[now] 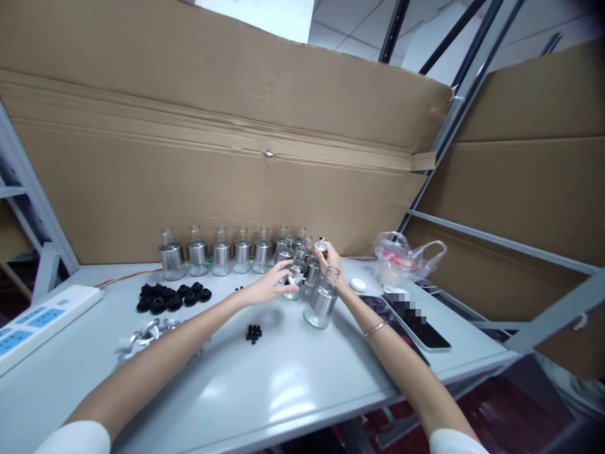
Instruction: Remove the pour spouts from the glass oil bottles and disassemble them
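Observation:
My left hand [270, 287] is over the middle of the table, thumb and fingers curled round a small silvery piece [296, 279] whose kind I cannot make out. Further right, my right hand [332, 257] is raised and pinches a small silver pourer-like top [321, 245]. A glass bottle with a metal sleeve [324, 301] stands upright in front of my right wrist. Behind my hands, more sleeved bottles [242, 250] stand in a row, bunched closer at the right end. Small black beads [254, 333] lie in a cluster below my left hand.
Black caps [174, 297] lie at the left, above shiny metal parts [154, 330] partly hidden by my left forearm. A power strip [47, 321] is at the left edge. To the right are a white lid [358, 285], a phone [418, 321] and a plastic bag [401, 258]. Cardboard [212, 183] walls the back.

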### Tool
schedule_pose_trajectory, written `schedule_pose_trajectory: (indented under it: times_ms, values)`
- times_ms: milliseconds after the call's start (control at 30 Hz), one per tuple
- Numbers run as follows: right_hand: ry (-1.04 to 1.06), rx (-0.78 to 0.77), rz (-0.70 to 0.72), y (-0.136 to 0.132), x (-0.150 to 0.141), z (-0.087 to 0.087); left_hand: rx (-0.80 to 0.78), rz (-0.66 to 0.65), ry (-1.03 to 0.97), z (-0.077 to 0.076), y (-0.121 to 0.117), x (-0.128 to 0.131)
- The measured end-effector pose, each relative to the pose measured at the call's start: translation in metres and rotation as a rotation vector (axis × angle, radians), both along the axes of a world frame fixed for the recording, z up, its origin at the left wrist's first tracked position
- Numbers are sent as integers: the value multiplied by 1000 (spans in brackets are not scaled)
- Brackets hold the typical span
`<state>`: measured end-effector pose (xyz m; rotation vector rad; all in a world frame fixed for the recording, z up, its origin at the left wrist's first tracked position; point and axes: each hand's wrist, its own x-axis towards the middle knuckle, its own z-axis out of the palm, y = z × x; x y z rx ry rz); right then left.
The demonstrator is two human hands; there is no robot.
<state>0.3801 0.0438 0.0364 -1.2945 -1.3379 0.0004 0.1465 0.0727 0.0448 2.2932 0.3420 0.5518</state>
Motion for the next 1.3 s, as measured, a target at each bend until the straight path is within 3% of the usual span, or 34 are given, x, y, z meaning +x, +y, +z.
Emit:
schedule_pose_trajectory:
  times_ms: [133,300,400,500,600,700,800,967,1033,1100,1167,1300]
  values:
    - [42,31,-14,-8,2,8,-44,19,21,1,-9,-1]
    - [185,130,-90,-44,4,11,33,186,-33,4,-41,0]
    - [236,151,-100,-80,-8,-3,18,6,53,7,-60,1]
    - [171,24,41,-113,-24,-22,22,-164,148,4,-68,5]
    - [165,-70,51,-124,-32,-35,35,-92,140,-3,-65,10]
    - [174,-82,39,-116,-34,-38,42,70,113,-2,-61,11]
    - [198,-66,53,-107,-37,-37,-3,219,73,9,-67,-3]
    - [162,37,-12,-109,-37,-21,-331,115,118,25,-93,-60]
    - [66,96,-103,-105,-30,-5,-350,124,197,22,-103,-83]
    - [38,153,-205,-93,-20,13,-266,104,294,14,-112,-98]
    - [84,211,-258,-74,-9,30,-72,79,354,2,-120,-103]
    - [143,188,-176,-35,8,46,391,18,461,-21,-133,-94]
